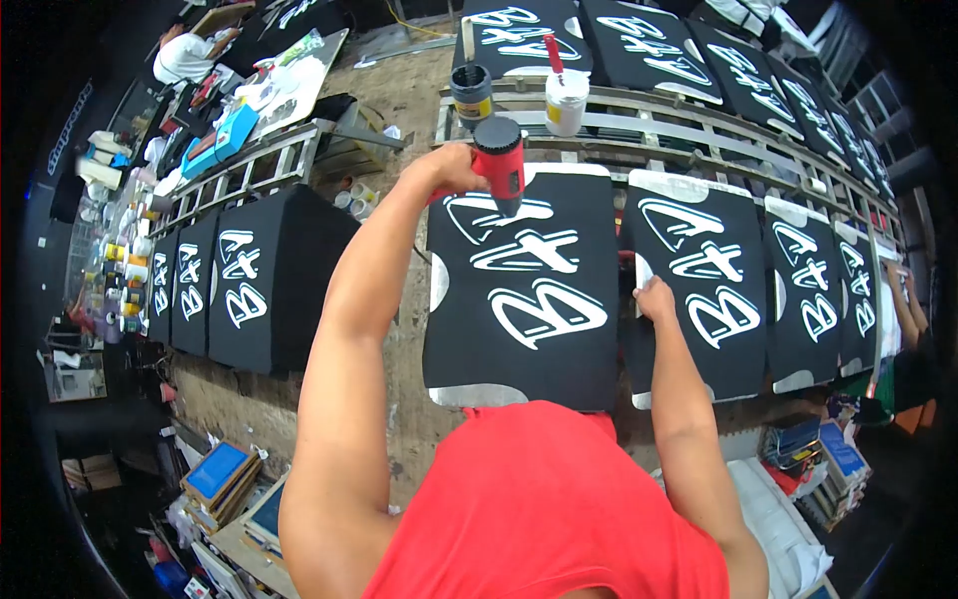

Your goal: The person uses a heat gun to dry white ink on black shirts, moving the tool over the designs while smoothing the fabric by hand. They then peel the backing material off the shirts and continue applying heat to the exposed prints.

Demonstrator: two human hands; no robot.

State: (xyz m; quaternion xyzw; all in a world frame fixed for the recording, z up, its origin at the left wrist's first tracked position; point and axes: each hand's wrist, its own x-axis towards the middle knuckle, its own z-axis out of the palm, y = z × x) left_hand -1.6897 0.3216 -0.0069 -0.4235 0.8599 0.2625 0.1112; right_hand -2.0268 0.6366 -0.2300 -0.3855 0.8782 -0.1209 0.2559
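My left hand (461,168) is wrapped round a red and black heat gun (502,165), whose nozzle points down just above a board with a black fabric panel (519,364). White outlined lettering (549,311) runs along that panel, and pale board shows at its cut-out edges. Off to the right, my right hand (655,298) is closed at the left edge of the neighbouring board with a similar black panel (667,354). Its fingertips are partly hidden at that edge.
Behind the boards, a dark paint tub (471,97) and a white tub (567,103) with a red-handled tool stand on a metal rail (639,110). More printed panels (247,280) line both sides. One person (185,55) is at back left; another person's arm (906,304) shows far right.
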